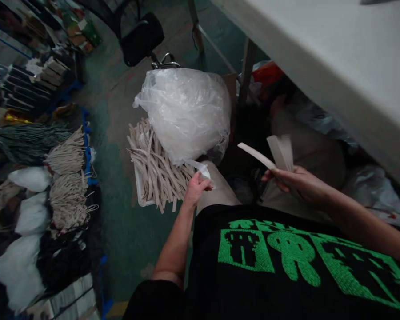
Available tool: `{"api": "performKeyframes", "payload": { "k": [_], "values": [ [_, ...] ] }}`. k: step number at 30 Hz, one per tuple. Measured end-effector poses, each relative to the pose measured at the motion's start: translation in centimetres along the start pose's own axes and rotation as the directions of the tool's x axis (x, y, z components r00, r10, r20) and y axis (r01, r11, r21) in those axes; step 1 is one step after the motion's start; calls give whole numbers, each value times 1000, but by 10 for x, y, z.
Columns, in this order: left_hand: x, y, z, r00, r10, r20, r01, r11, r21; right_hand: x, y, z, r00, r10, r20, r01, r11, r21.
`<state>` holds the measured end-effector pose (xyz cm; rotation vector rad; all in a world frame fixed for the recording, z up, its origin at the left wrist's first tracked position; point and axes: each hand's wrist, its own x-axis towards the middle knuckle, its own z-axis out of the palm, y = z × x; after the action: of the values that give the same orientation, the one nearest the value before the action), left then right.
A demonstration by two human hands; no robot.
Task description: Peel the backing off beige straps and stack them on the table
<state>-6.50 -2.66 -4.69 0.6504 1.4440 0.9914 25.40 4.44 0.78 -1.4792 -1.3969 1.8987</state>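
Note:
My left hand is closed in a pinch on a thin white strip, paper or film, I cannot tell which. It is above my knee, beside a white tray heaped with flat beige strips. My right hand is closed on several flat beige strips, which fan out from the fingers; one points left, apart from the others. Their lower ends are hidden in shadow. A large clear plastic bag with whitish contents stands behind the tray and overhangs part of it.
A white table juts in at upper right, its legs near the bag. A black chair stands farther off. At left, blue pallets hold bundled cords and white bags. Plastic bags lie under the table.

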Motion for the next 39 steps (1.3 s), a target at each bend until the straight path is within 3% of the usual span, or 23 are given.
{"api": "performKeyframes", "payload": {
  "k": [3,5,9,12,16,23,30,35,39],
  "values": [
    [-14,18,37,982,14,187,-27,997,66,1,-9,15,983,-50,175,43,998,45],
    [-18,27,59,957,13,289,-41,995,92,3,-11,24,969,-93,227,75,993,85],
    [-21,34,92,910,25,414,-77,991,108,7,-11,34,972,-164,169,142,980,137],
    [-22,33,105,910,33,414,-70,995,74,8,-17,30,978,-205,30,201,973,117],
    [-24,30,112,922,-14,387,-8,998,55,8,-34,14,956,-269,-113,277,959,65],
    [-28,27,118,903,-115,415,66,989,131,16,-61,-3,904,-383,-190,382,923,-45],
    [-24,21,123,863,-190,467,61,959,276,29,-71,1,900,-374,-224,367,927,-74],
    [-23,18,124,883,-179,434,33,946,323,37,-71,4,899,-379,-220,378,924,-49],
    [-21,16,125,899,-209,385,127,966,227,37,-66,3,918,-315,-243,325,946,2]
  ]
}}
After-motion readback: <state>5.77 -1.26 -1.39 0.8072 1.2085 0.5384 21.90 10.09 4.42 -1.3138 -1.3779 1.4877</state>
